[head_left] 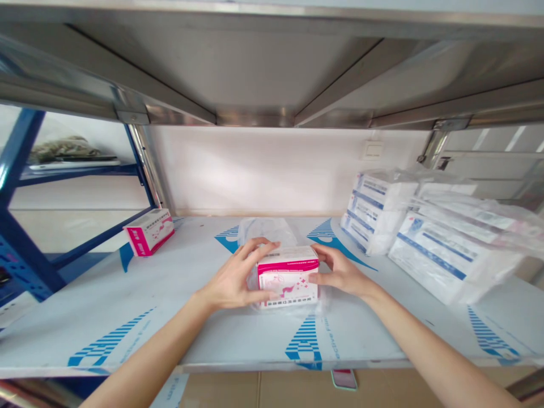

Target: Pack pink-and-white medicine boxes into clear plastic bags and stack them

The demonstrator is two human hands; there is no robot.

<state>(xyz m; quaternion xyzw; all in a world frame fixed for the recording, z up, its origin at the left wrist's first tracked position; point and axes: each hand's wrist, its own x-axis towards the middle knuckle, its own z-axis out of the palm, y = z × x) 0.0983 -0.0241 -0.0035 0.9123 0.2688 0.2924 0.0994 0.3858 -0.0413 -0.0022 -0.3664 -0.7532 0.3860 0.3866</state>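
A small white and pink box [289,277] rests on the shelf board [170,317], partly on a clear plastic wrapper [266,229] that stretches behind it. My left hand [236,277] grips the box's left side, fingers curled over its top edge. My right hand [340,271] holds the box's right side with fingers pressed against it. A second white and pink box [149,231] of the same kind lies at the shelf's far left, apart from both hands.
Stacks of white and blue boxes in clear plastic [429,226] fill the right of the shelf. A metal shelf underside [263,73] hangs close overhead. A blue rack [25,226] stands to the left. Cardboard boxes [263,391] sit below the shelf front.
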